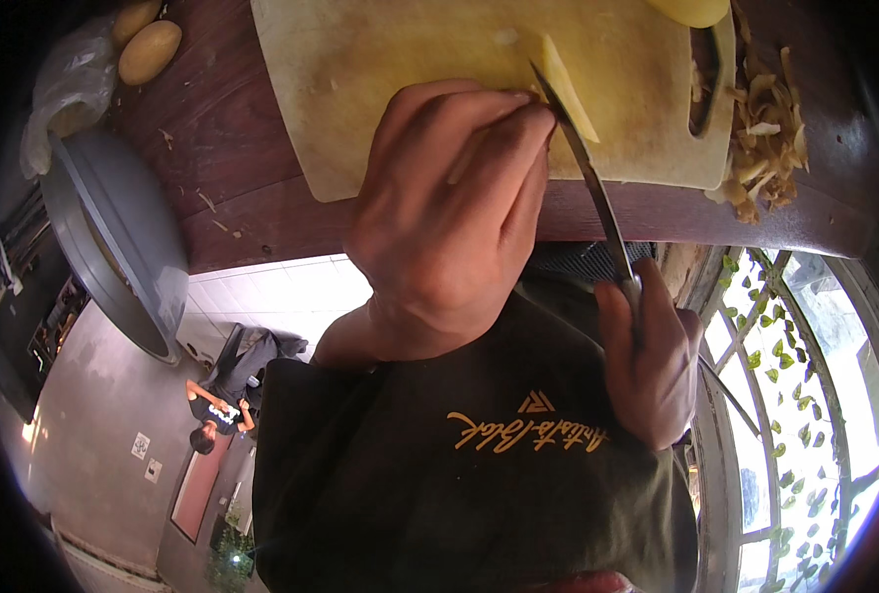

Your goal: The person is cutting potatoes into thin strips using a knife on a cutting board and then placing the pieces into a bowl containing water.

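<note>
My left hand (454,200) is curled over the cutting board (380,44), its fingertips bunched against the side of a kitchen knife. Whatever lies under its palm and fingers is hidden. In my right hand (650,363) is the handle of the knife (595,185), its blade slanting across the board's near edge with the tip pointing away from me. A pale yellow slice (569,89), apparently potato, lies along the right side of the blade. Farther off, a peeled potato (687,9) is partly cut off by the frame's top edge, above the board's handle slot.
Brown peelings (765,141) are heaped right of the board on the wooden table (217,148). Toward the left are two unpeeled potatoes (150,52), a clear plastic bag (76,89) and a grey bowl (124,215). A person (220,408) is in the background.
</note>
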{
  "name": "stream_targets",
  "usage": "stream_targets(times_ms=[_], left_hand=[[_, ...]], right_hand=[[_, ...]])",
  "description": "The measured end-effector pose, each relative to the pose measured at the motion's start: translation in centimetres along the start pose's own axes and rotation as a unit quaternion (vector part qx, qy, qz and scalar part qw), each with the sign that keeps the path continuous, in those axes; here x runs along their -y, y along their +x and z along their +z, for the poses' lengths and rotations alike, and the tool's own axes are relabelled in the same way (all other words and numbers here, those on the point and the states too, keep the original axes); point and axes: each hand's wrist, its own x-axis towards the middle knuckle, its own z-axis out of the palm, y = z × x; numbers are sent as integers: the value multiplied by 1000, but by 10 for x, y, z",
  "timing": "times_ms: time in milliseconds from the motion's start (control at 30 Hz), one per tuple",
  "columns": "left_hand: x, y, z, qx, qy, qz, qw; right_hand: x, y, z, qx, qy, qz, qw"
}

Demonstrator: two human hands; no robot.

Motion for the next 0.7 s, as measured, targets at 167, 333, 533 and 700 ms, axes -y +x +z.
stream_targets(times_ms=[167, 333, 533, 700], left_hand=[[-1, 0, -6, 8, -1, -13, 1000], [-3, 0, -8, 27, -4, -21, 999], [-1, 5, -7, 15, -11, -37, 999], [-5, 10, -1, 17, 6, -17, 1000]], right_hand=[[-6, 5, 8, -20, 0, -39, 999], [-5, 0, 14, -34, -44, -31, 998], [-9, 2, 10, -44, 31, -34, 998], [-19, 1, 4, -62, 61, -29, 996]])
